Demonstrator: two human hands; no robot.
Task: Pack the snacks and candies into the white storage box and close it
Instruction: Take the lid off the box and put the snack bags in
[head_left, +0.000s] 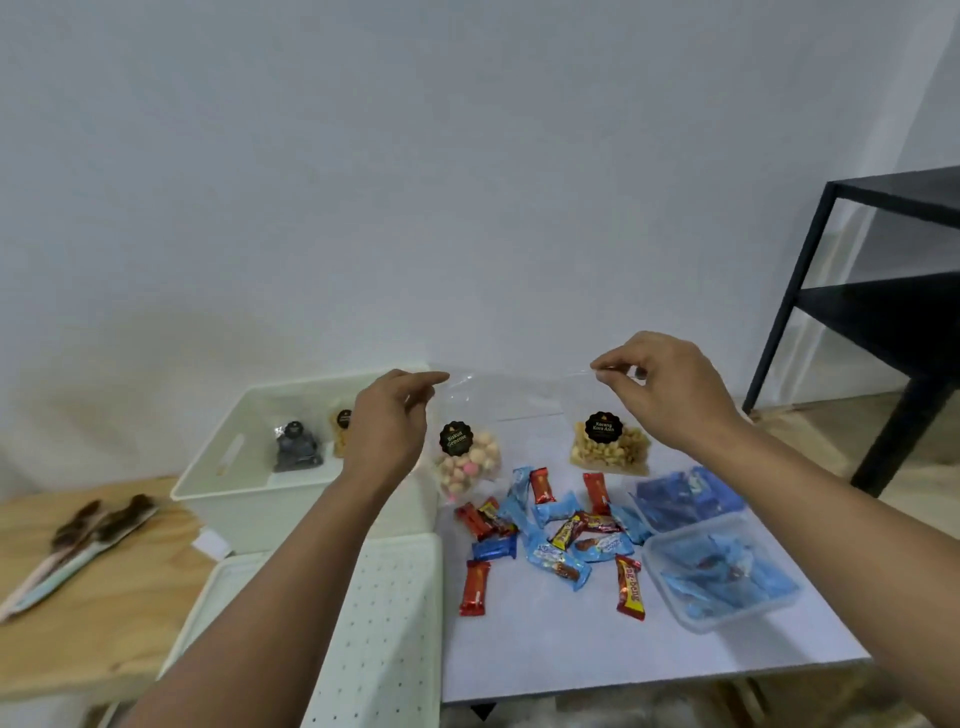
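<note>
My left hand (389, 415) pinches the top of a clear bag of pink and white biscuits (467, 462), lifted just right of the white storage box (208, 467). My right hand (660, 389) pinches the top of a clear bag of peanuts (610, 449) above the white mat (545, 644). The box stands open, with a dark snack bag (296, 447) and a yellowish snack bag (340, 431) inside. Its perforated white lid (384, 623) lies in front of it. Several red and blue wrapped candies (556, 535) are scattered on the mat.
A clear plastic tub (727, 571) of blue-wrapped candies and a blue packet (685, 499) sit at the mat's right. Utensils with dark ends (78, 540) lie on the wooden table (93, 623) at left. A black metal shelf (883, 312) stands at the right.
</note>
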